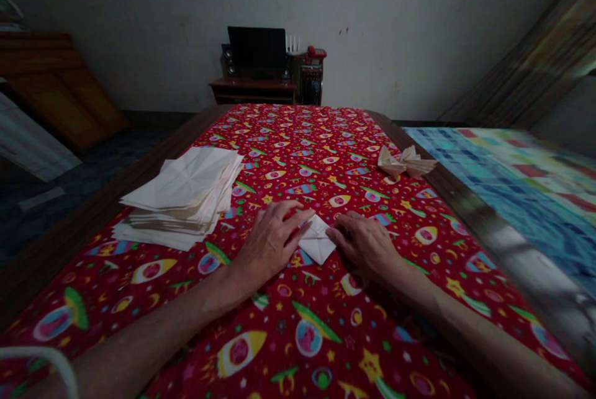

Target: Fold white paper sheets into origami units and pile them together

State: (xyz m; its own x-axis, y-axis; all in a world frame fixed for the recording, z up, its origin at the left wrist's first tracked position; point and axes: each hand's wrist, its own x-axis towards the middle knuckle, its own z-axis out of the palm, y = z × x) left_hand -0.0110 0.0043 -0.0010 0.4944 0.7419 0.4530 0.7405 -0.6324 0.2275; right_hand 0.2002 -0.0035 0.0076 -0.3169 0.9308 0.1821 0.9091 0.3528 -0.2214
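Note:
A small square of folded white paper (318,244) lies on the red patterned cloth in the middle, one corner pointing toward me. Diagonal creases and folded flaps show on its upper side. My left hand (274,234) is at its left edge, thumb and fingertips closed on the corner there. From the other side my right hand (365,239) has its thumb and curled fingers on the right corner. The fingertips partly cover both corners of the paper. Left of my hands sits a thick stack of creased white paper sheets (186,182).
The red cloth (302,138) covers a long dark table (139,179). Two folded paper pieces (405,162) stand near its right edge. A bed with a coloured cover (512,200) adjoins on the right. Beyond the far end are a black monitor (257,50) and a red telephone (316,51).

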